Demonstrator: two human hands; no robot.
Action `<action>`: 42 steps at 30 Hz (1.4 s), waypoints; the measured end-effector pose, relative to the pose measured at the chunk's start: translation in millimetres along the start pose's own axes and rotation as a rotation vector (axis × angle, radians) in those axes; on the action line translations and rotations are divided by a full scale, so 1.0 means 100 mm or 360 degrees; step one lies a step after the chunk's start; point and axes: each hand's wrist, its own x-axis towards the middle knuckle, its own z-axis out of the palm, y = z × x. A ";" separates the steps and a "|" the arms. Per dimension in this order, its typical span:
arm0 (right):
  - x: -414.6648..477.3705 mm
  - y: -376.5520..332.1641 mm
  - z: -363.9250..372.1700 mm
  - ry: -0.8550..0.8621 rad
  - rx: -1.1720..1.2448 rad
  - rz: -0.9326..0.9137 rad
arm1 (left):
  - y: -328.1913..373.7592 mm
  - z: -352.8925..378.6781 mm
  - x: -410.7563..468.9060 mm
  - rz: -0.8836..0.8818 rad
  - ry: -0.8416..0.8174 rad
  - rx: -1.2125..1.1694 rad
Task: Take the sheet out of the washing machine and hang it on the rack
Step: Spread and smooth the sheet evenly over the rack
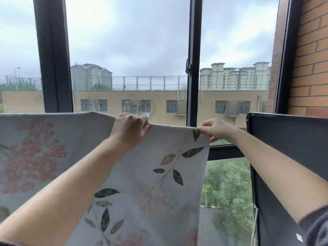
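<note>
A pale grey sheet (156, 174) printed with pink blossoms and green leaves hangs spread in front of the window, its top edge running level from the far left to the middle. My left hand (129, 128) grips that top edge near the middle. Further right, my right hand (215, 128) pinches the sheet's upper right corner between thumb and fingers. The stretch of edge between both hands is pulled taut. The rack's bar is hidden under the fabric, and the washing machine is out of view.
A black-framed window (193, 68) stands just behind the sheet, with buildings and trees outside. A dark fabric-covered panel (284, 139) stands at the right, below a brick wall (310, 59).
</note>
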 end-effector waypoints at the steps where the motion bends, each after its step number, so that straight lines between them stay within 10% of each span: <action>1: -0.01 0.02 0.01 -0.0102 -0.0087 -0.0023 | 0.00 0.00 -0.01 0.0012 -0.0036 0.0017; 9: 0.09 0.10 0.00 0.0472 -0.0562 -0.0274 | 0.05 -0.03 -0.01 0.0073 0.0115 -0.0078; 24: 0.13 0.08 -0.28 0.1154 0.0026 -0.0173 | -0.10 -0.22 0.13 -0.0018 0.0266 0.0062; 42: 0.22 0.40 -0.33 0.1163 -0.0117 -0.0058 | -0.07 -0.03 0.17 -0.0033 0.0124 0.0171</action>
